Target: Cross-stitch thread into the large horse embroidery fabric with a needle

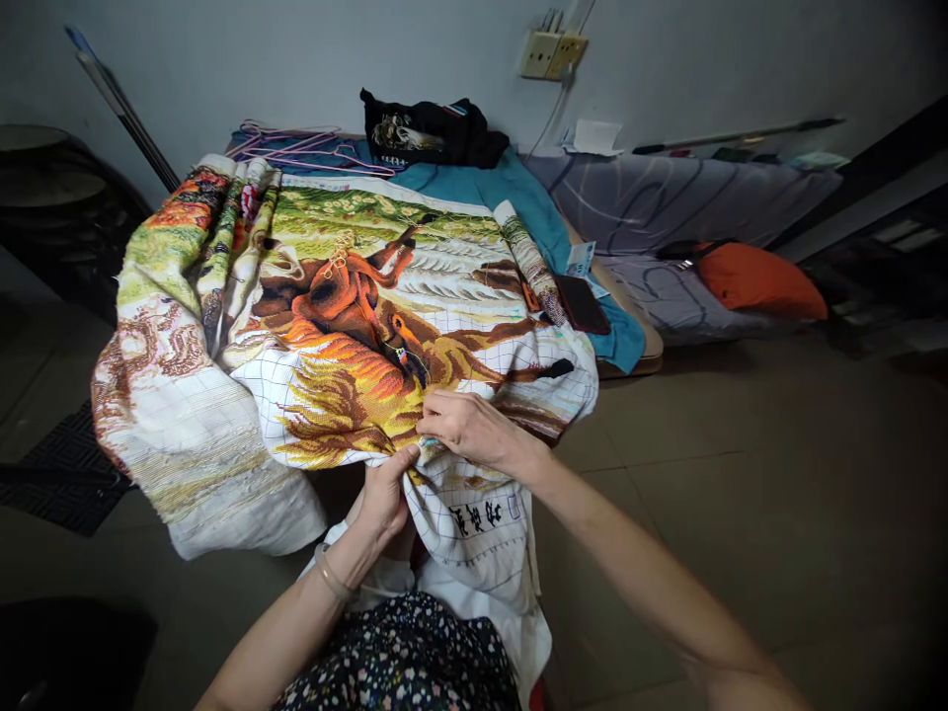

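Observation:
A large cross-stitch cloth (355, 296) with a horse picture in orange, brown and green spreads over the low table and hangs down to my lap. Its white lower part carries a printed grid and black stitched characters. My left hand (385, 494) grips the near part of the cloth, thumb on top and fingers underneath. Just above and to the right, my right hand (463, 427) is closed in a pinch against the stitched surface. Whatever lies between those fingertips is too small to make out. A loose bundle of yellow thread (341, 252) rests on the cloth's middle.
Pink hangers (296, 143) and a black bag (436, 133) lie along the back by the wall. A dark phone-like object (583, 304) sits at the right edge on a teal cloth (622, 341). An orange cushion (759, 281) lies farther right. Stacked stools (51, 197) stand at left.

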